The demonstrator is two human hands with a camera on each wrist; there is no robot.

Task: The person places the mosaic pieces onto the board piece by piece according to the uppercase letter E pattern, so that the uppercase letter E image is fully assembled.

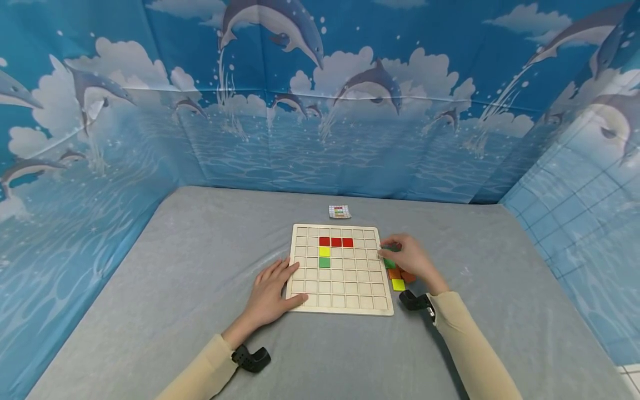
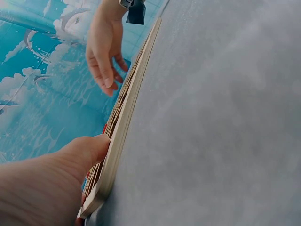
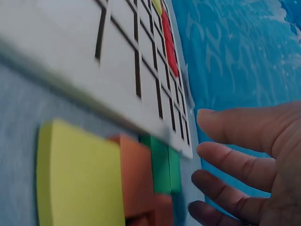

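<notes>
A wooden grid board [image 1: 345, 283] lies on the grey cloth. Three red tiles [image 1: 336, 242] form a row on it, with a yellow tile [image 1: 324, 251] and a green tile [image 1: 324, 262] below the leftmost one. My left hand [image 1: 270, 291] rests at the board's left side, its thumb on the edge near the front corner. Above the loose tiles by the right edge is my right hand [image 1: 407, 256], thumb and fingers apart with nothing visible between them. Green tiles [image 3: 162, 165] lie nearest its fingertips, then orange tiles [image 3: 136, 174] and a yellow tile [image 3: 84, 174].
Behind the board lies a small card [image 1: 339, 211] printed with a coloured grid pattern. A dolphin-print curtain [image 1: 320, 139] encloses the back and sides of the grey surface [image 1: 210, 239]. Black wrist devices [image 1: 251, 359] are worn on both arms.
</notes>
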